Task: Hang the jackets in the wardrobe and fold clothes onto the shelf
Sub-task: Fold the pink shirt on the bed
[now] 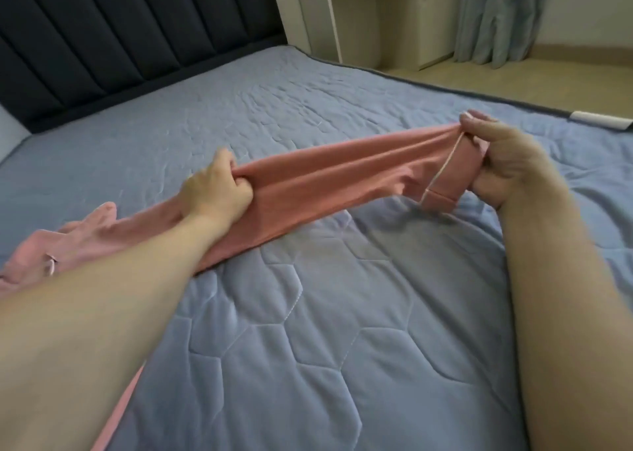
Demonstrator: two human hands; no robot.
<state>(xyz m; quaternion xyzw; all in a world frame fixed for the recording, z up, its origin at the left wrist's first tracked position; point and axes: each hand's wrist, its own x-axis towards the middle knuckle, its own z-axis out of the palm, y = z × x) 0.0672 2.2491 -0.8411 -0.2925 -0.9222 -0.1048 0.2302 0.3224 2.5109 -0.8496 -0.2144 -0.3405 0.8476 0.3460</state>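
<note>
Your left hand [215, 190] grips the pink garment [329, 173] mid-length; your right hand [493, 162], at 3 o'clock from it, pinches the hemmed end. The cloth stretches between them above the bed [308, 313], its rest bunched at 9 o'clock.

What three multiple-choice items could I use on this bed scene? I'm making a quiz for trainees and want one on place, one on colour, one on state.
1. Where does the far end of the pink garment lie?
A. on the floor
B. on the blue quilt
C. on a chair

2. What colour is the headboard?
A. white
B. red
C. dark navy

3. How is the garment held?
A. gripped by both hands
B. by one hand only
C. untouched

Answers:
1 B, its bunched end rests on the quilt at left.
2 C, the padded panels are dark navy.
3 A, the left hand and right hand each grip it, stretched between them.
</note>
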